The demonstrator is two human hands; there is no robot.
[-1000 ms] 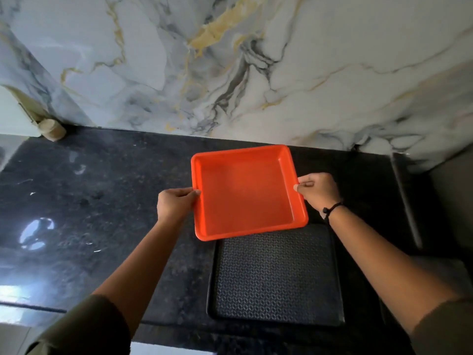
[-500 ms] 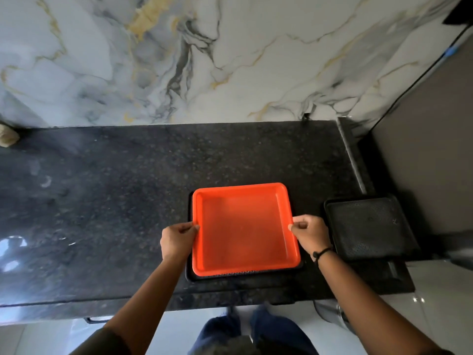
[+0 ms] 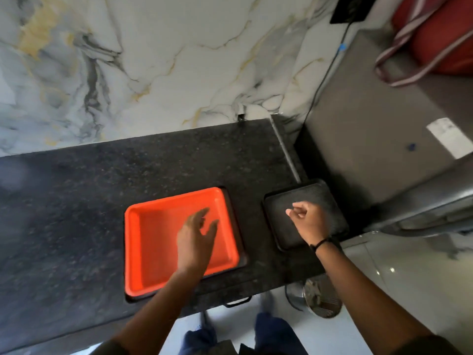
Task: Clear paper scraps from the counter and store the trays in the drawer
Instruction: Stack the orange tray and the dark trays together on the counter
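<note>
Orange tray [image 3: 153, 242] now set down nested on black tray [image 3: 242, 248] at frame centre, left hand [image 3: 195, 238] released and open, right hand [image 3: 308, 221] loosely curled, empty, above small black tray [image 3: 330, 201]; stacking nearly done.

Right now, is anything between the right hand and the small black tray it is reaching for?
Nothing visible. The right hand hovers directly over the small black tray, whose surface looks bare. The left hand is apart, above the orange tray.
</note>
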